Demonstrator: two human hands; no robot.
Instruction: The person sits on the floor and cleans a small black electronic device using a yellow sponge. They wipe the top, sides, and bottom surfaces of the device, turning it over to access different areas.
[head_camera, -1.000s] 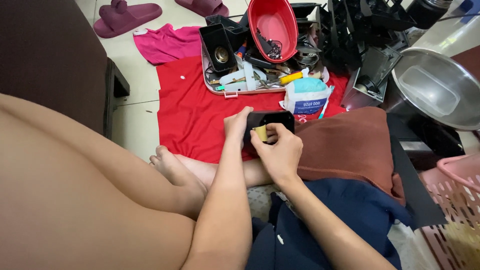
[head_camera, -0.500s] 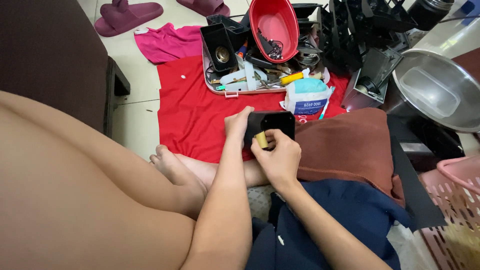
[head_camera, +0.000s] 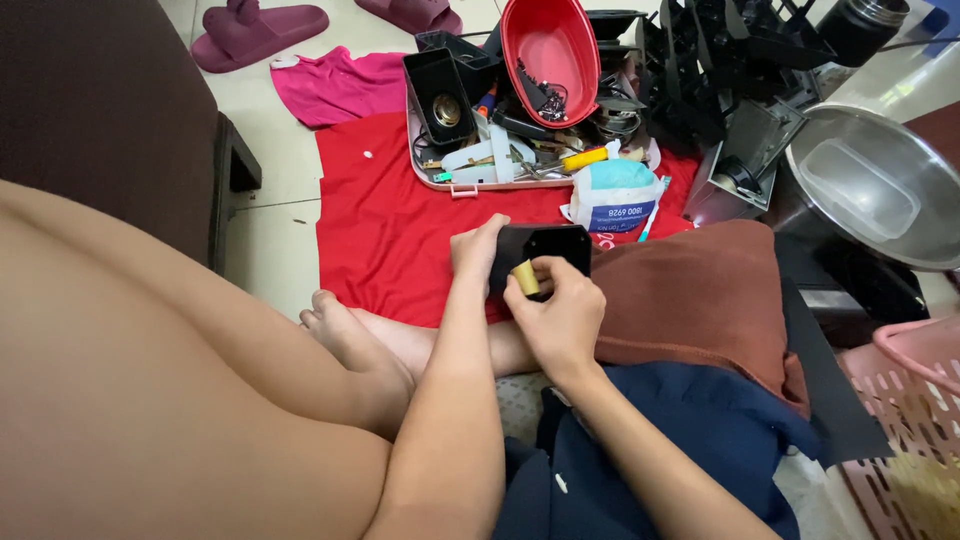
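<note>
My left hand (head_camera: 476, 250) grips the left side of a small black box-shaped part (head_camera: 548, 247) held upright above my legs. My right hand (head_camera: 563, 315) is closed around a small yellowish cylindrical piece (head_camera: 526, 277), pressing it against the front of the black part. Both hands touch the part. What lies behind the part is hidden.
A red cloth (head_camera: 390, 220) covers the floor ahead. On it stands a tray (head_camera: 440, 180) of tools and parts, a red oval bowl (head_camera: 548, 50) and a white-blue pouch (head_camera: 612, 195). A steel bowl (head_camera: 870, 185) and pink basket (head_camera: 915, 400) are at the right, slippers (head_camera: 255, 30) at the back.
The black part has been turned slightly in my hands and my right hand has shifted a little lower on it. Everything else stays put.
</note>
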